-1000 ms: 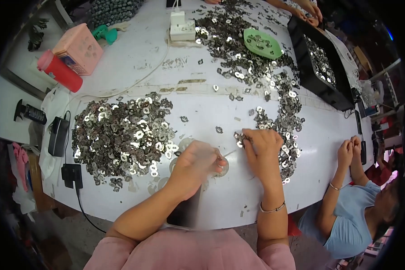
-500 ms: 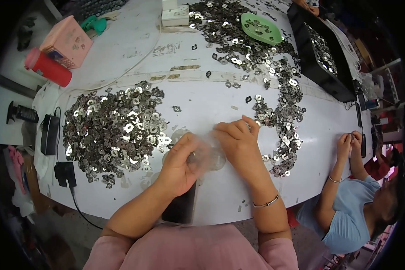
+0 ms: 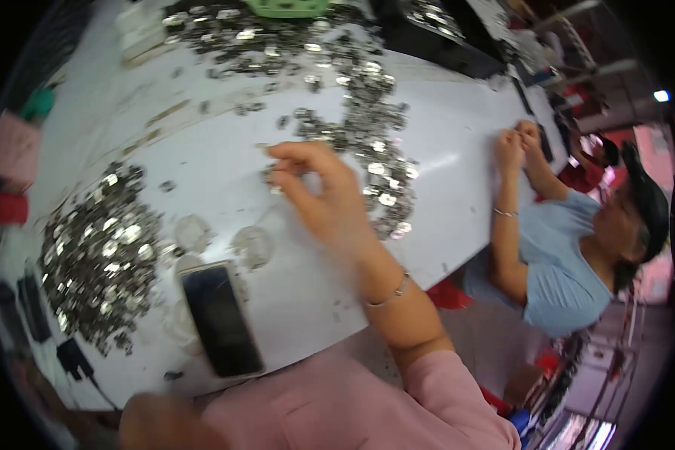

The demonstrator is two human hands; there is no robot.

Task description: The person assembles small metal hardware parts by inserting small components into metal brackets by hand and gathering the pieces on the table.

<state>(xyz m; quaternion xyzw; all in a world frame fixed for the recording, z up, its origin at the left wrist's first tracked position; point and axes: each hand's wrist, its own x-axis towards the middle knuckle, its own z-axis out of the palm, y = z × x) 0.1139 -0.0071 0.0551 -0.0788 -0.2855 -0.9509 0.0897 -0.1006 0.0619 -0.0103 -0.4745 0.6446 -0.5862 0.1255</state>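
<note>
Above the middle of the white table my right hand (image 3: 322, 187) is raised with its fingers curled in toward the thumb. Small greyish bits show at its fingertips, too blurred to make out. My left hand (image 3: 169, 424) is low at the table's front edge, beside my pink shirt, and smeared by motion, so its fingers do not show. Between my hands a dark phone (image 3: 221, 319) lies face up. Left of it spreads a heap of small ring-shaped metal pieces (image 3: 101, 255). A second spread of such metal pieces (image 3: 379, 165) lies just beyond and right of my right hand.
Clear round discs (image 3: 253, 247) lie by the phone. At the back are a green tray (image 3: 289, 7) and a black bin (image 3: 435, 41). A pink box (image 3: 13, 154) and black adapter (image 3: 75, 358) are on the left. A co-worker in blue (image 3: 562, 262) sits at the right.
The view has swung to the right. My left hand has left my right hand and dropped down to the table's front edge, uncovering the phone. My right hand remains raised over the table.
</note>
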